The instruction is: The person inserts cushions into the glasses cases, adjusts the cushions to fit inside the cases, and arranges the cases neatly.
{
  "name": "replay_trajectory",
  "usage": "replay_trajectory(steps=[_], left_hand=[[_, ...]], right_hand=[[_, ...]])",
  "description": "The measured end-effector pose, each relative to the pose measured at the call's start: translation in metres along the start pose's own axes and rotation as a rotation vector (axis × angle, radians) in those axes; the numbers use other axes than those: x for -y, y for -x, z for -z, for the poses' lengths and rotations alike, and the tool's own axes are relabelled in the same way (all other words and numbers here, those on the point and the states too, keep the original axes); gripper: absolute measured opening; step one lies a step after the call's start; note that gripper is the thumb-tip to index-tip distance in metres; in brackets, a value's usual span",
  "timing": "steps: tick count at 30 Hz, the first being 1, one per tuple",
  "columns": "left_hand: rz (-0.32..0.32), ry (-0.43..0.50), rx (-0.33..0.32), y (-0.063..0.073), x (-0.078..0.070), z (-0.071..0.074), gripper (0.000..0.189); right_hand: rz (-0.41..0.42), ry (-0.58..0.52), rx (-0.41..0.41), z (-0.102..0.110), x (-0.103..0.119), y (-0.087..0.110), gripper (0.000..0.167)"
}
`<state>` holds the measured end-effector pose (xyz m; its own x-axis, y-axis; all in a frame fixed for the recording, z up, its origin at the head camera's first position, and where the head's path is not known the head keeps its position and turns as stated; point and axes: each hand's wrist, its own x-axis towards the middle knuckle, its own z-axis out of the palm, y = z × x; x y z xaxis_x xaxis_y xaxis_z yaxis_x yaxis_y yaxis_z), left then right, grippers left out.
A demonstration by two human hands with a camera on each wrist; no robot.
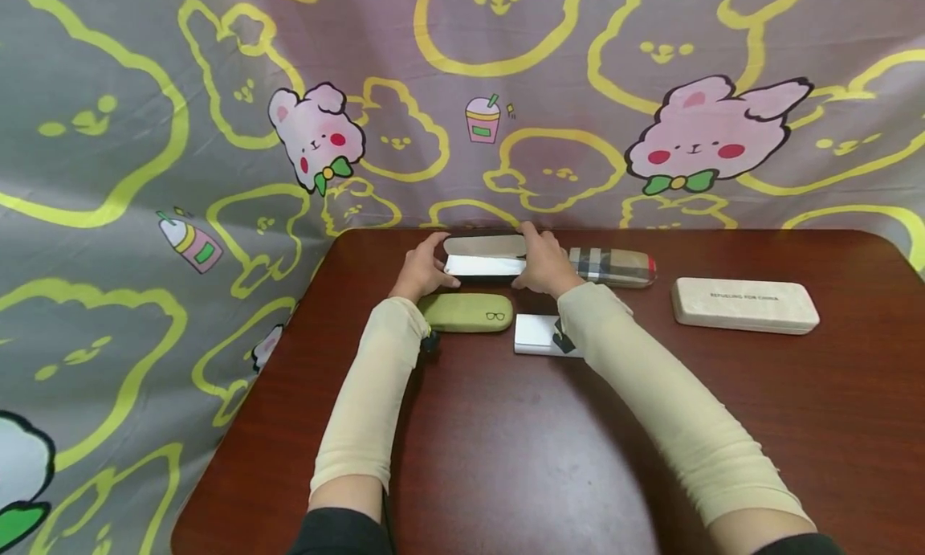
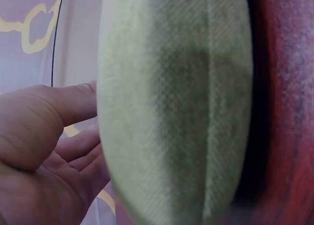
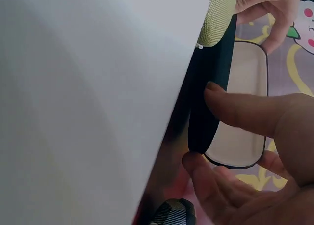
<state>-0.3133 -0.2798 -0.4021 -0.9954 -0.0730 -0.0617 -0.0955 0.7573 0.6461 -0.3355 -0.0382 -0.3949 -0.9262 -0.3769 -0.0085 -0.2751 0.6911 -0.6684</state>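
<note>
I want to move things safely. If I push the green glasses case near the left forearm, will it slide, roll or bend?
The green glasses case lies flat on its broad side on the table, so it would probably slide rather than roll. Its woven fabric cover, seen close in the left wrist view, likely grips slightly. Its rounded, padded look suggests it is light and may give a little.

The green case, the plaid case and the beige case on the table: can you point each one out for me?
green case (image 1: 466,312), head view, middle of its top face.
plaid case (image 1: 614,267), head view, middle of its checked top.
beige case (image 1: 744,304), head view, top face near the printed lettering.
</note>
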Motion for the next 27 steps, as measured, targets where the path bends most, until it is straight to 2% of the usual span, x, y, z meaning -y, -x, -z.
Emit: replay_trajectory(steps=[7,11,14,22,27], left_hand=[[0.005,0.019,-0.004,-0.0007,-0.0032,0.0010,0.089],[-0.014,0.034,-0.026,-0.0017,-0.0046,0.0012,0.062],[-0.017,0.029,-0.044,-0.0022,-0.0040,0.0010,0.043],[-0.023,-0.022,-0.011,0.0000,0.0001,0.0004,0.033],[-0.009,-0.037,0.052,0.0042,0.0038,0.0078,0.037]], right_hand=[[0.034,0.013,-0.061,-0.0008,-0.0044,-0.0019,0.080],[0.050,0.027,-0.090,0.0019,-0.0062,-0.0005,0.041],[0.042,0.027,-0.067,0.0034,-0.0070,0.0017,0.018],[0.007,0.018,0.013,0.0054,-0.0084,0.0065,0.014],[0.010,0.030,0.062,0.0075,-0.0069,0.0038,0.014]])
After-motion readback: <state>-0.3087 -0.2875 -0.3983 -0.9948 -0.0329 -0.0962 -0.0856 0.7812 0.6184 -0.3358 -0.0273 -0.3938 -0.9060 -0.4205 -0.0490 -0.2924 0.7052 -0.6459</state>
